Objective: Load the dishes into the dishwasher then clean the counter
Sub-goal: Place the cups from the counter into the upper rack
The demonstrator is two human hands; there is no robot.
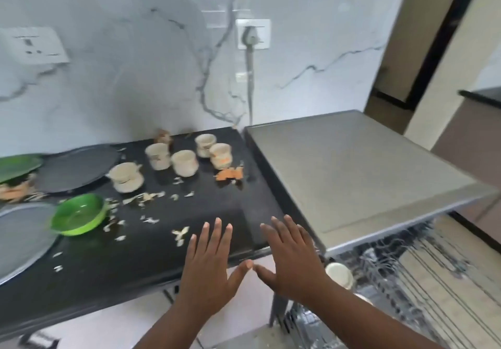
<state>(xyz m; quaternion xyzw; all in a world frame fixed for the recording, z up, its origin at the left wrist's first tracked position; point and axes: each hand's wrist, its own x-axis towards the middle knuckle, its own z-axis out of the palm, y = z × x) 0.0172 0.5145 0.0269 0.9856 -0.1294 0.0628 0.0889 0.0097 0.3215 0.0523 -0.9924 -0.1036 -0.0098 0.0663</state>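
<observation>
Item 1. Left hand (210,272) and right hand (291,262): both are held flat over the near edge of the table (230,213), palms down, fingers straight and spread, thumbs almost touching. Nothing is held in either grip; the pose is judged a ready position ahead of the next reach.

Item 2. Dishwasher (352,164): grey, set just right of the table, its flat top bare. A wire rack (406,272) is seen pulled out below, judged open for loading. One pale round cup (339,275) is seen at the rack's left end.

Item 3. Cups (184,163): five, cream-coloured, with faint markings that cannot be read, grouped toward the back of the table; the leftmost is set on a matching saucer (128,184). All are judged still to be loaded.

Item 4. Green bowl (80,214): shallow, tilted slightly, placed near the table's left front.

Item 5. Dark grey plate (76,168), a green plate (16,167) partly cut off, and a large grey plate (21,240) at the left edge.

Item 6. Scraps (143,197): pale peelings scattered between the dishes, with orange peel (230,174) beside the rightmost cup. These are judged to await wiping once the dishes are cleared.
</observation>
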